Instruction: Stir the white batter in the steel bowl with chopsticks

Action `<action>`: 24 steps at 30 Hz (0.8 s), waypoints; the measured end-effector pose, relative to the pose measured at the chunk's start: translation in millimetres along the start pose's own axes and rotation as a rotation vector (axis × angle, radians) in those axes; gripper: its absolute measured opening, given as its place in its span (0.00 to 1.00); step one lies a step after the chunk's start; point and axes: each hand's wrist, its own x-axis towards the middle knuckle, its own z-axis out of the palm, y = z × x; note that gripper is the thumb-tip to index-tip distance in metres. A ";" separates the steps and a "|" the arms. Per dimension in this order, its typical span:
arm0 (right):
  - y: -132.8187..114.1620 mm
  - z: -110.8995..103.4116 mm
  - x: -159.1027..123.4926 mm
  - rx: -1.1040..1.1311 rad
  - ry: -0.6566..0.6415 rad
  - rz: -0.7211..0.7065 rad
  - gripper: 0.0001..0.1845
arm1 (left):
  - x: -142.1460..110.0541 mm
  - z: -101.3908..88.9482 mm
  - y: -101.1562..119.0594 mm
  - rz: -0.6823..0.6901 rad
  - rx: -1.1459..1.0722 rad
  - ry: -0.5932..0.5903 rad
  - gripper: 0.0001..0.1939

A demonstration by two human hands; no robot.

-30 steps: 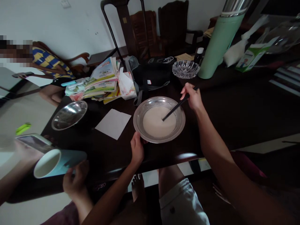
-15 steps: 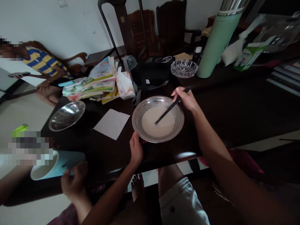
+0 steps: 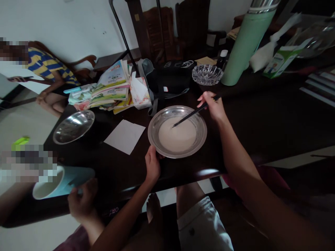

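A steel bowl of pale, milky batter sits on the dark wooden table in front of me. My right hand is closed on black chopsticks; their tips dip into the batter at the bowl's far side. My left hand grips the bowl's near rim with the thumb over the edge.
An empty steel bowl and a white paper sheet lie to the left. Books, a black bag, a glass ashtray and a green flask stand behind. Another person's hand holds a light-blue cup at lower left.
The chopstick tips have swept from the bowl's middle toward its far side, and my right hand has shifted right. My left hand stays on the rim.
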 end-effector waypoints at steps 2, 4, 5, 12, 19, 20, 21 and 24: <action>0.3 -4.2 1.6 0.013 0.096 -0.019 0.30 | 0.2 -0.1 0.1 0.007 -0.007 -0.005 0.27; 0.4 -3.9 0.9 0.030 0.065 -0.015 0.30 | 0.5 -0.3 -1.2 0.006 -0.012 -0.005 0.27; 0.5 -1.9 -0.1 0.034 0.004 -0.001 0.29 | 0.7 -0.6 -2.4 0.001 -0.015 -0.005 0.27; 2.3 0.0 1.2 0.034 -0.017 0.006 0.28 | 1.1 -2.3 -9.8 -0.011 -0.050 -0.004 0.26; -0.2 3.0 -2.6 0.006 -0.159 0.047 0.28 | 0.3 -0.2 -3.6 -0.018 -0.037 -0.004 0.26; -0.3 4.3 -2.9 -0.002 -0.173 0.045 0.28 | 0.3 -0.3 -3.8 -0.019 -0.035 -0.003 0.26; -0.4 4.5 -2.7 -0.009 -0.149 0.037 0.28 | 0.2 -0.4 -4.4 -0.018 -0.037 0.001 0.26; -0.4 0.9 -0.1 -0.024 0.025 0.006 0.30 | 0.3 -0.8 -7.2 -0.020 -0.053 -0.004 0.26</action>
